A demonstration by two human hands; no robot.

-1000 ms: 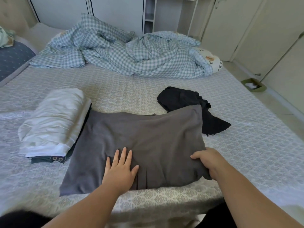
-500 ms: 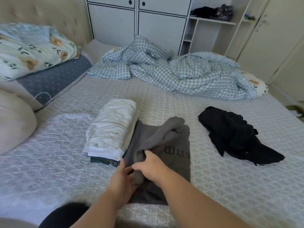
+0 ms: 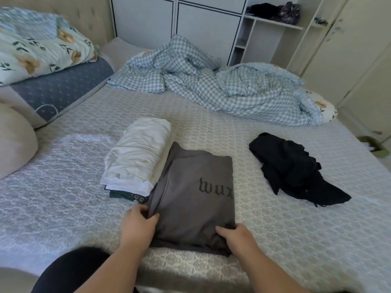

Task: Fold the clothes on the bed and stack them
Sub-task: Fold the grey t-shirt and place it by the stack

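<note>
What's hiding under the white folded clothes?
Under the white folded clothes a dark green garment peeks out at the near edge, with small print along its hem. Most of it is covered, so what kind of garment it is cannot be told.

A rumpled checked duvet (image 3: pixel 211 85) lies before white cupboards (image 3: pixel 190 22).

White cupboards (image 3: pixel 175 24) and open shelves (image 3: pixel 273 24) line the far wall; a rumpled checked duvet (image 3: pixel 211 87) lies before them.
</note>
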